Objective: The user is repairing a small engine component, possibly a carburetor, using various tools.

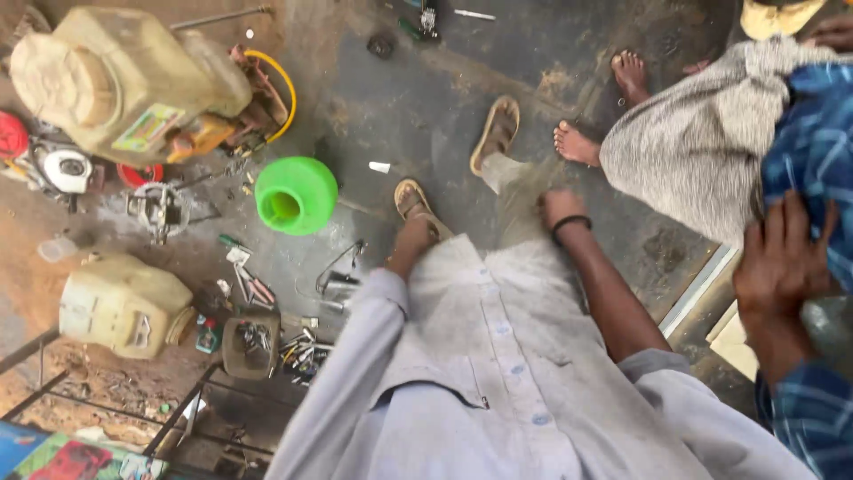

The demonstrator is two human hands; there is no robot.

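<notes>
Our left hand point(410, 240) hangs near the green pot point(296, 195) on the floor point(426, 98); right hand point(562, 206) by our sandal point(495, 133). Both grips empty; finger spread cannot be told.

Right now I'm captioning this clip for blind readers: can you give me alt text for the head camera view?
Looking straight down, a person in a pale grey shirt lowers the left hand and right hand, both empty, toward sandalled feet on a dark, dirty floor. A green plastic pot, worn sprayer tanks and scattered tools lie to one side; another person's hand shows at the opposite edge.
</notes>
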